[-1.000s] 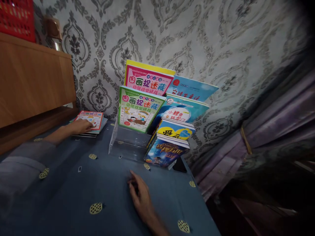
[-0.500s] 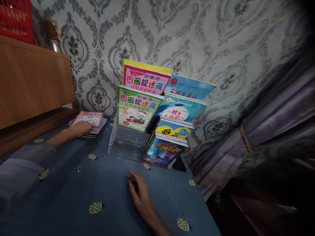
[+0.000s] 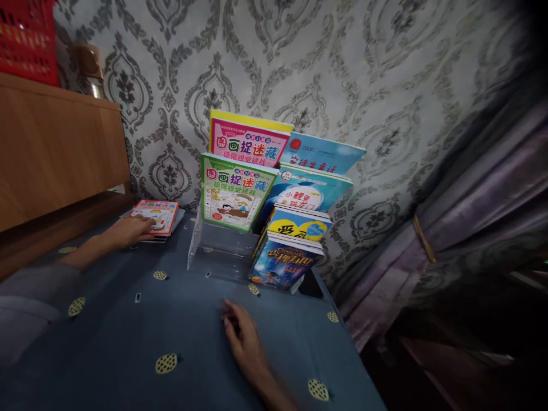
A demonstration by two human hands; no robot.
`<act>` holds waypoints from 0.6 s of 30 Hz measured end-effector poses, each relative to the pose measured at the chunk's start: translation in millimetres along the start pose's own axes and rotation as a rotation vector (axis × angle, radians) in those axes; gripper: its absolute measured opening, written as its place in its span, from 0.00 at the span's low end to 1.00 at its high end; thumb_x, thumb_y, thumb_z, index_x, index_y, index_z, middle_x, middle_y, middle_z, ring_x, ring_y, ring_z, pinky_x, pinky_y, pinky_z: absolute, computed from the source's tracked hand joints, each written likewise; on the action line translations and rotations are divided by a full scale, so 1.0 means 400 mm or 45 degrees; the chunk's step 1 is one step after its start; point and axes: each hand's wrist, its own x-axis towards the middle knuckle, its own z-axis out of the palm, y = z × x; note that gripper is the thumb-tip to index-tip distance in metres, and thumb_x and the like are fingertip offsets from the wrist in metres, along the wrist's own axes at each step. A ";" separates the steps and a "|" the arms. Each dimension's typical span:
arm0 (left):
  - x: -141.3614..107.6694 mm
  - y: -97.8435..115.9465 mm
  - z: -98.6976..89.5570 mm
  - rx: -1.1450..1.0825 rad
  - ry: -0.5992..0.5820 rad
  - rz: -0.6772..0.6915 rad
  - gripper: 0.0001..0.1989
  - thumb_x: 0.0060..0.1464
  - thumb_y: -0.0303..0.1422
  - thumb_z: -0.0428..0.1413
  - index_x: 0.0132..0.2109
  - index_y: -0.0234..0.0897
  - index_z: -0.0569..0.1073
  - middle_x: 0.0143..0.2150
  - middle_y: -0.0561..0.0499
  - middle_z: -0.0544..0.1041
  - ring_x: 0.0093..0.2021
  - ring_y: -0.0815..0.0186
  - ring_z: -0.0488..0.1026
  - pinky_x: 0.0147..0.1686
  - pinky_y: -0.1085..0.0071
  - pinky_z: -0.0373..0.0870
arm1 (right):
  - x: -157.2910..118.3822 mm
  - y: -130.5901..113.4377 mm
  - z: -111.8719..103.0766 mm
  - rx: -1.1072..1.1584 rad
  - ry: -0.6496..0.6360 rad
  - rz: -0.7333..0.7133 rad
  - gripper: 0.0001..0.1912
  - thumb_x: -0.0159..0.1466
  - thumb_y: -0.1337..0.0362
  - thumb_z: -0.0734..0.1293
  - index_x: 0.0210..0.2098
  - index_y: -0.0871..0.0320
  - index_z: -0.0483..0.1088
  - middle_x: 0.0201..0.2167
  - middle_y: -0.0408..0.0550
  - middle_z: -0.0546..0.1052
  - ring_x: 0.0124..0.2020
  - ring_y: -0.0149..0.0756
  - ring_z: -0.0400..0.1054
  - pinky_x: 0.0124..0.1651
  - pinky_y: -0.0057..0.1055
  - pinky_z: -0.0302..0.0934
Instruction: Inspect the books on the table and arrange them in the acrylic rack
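My left hand lies on the near left edge of a red-bordered picture book, its fingers stretched out over the cover. That book tops a small pile on the table, by the wooden cabinet. My right hand rests over the cloth with loosely curled fingers, thumb and forefinger apart and nothing in it. Between and beyond the hands stands a clear tiered book rack. A green picture book stands in its left side, with a pink book behind. On its right side are several blue books.
The table has a blue pineapple-print cloth. A dark flat object lies right of the rack. At left stands a wooden cabinet bearing a red basket and a jar. A tied curtain hangs at right.
My left hand has drawn back slightly toward the near left of the red-bordered book, uncovering more of its cover. My right hand stays put. The view has shifted a little.
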 end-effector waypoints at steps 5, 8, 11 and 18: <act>-0.015 -0.024 0.031 -0.036 -0.032 -0.049 0.25 0.65 0.35 0.50 0.66 0.32 0.65 0.68 0.34 0.69 0.65 0.50 0.68 0.57 0.58 0.66 | 0.001 0.001 -0.002 -0.018 -0.002 -0.027 0.19 0.72 0.52 0.63 0.55 0.53 0.77 0.42 0.53 0.82 0.44 0.42 0.78 0.49 0.37 0.74; -0.024 -0.027 0.043 -0.050 -0.035 -0.097 0.24 0.67 0.31 0.43 0.66 0.28 0.66 0.67 0.31 0.70 0.63 0.51 0.71 0.57 0.59 0.67 | 0.000 0.004 -0.002 -0.029 0.019 -0.032 0.19 0.71 0.51 0.63 0.53 0.52 0.78 0.42 0.53 0.82 0.44 0.43 0.78 0.49 0.39 0.74; -0.032 -0.028 0.039 -0.071 -0.037 -0.120 0.24 0.68 0.33 0.41 0.64 0.31 0.69 0.64 0.34 0.74 0.61 0.50 0.73 0.55 0.60 0.68 | -0.002 0.007 -0.003 -0.037 0.028 -0.020 0.19 0.71 0.50 0.64 0.53 0.52 0.78 0.45 0.54 0.82 0.44 0.44 0.78 0.50 0.40 0.74; -0.056 -0.028 -0.009 -0.122 0.033 -0.269 0.27 0.68 0.44 0.40 0.59 0.37 0.76 0.54 0.37 0.81 0.52 0.48 0.78 0.44 0.62 0.71 | 0.000 0.003 -0.008 -0.040 0.027 -0.033 0.20 0.71 0.50 0.64 0.53 0.52 0.78 0.46 0.54 0.82 0.45 0.44 0.78 0.50 0.41 0.75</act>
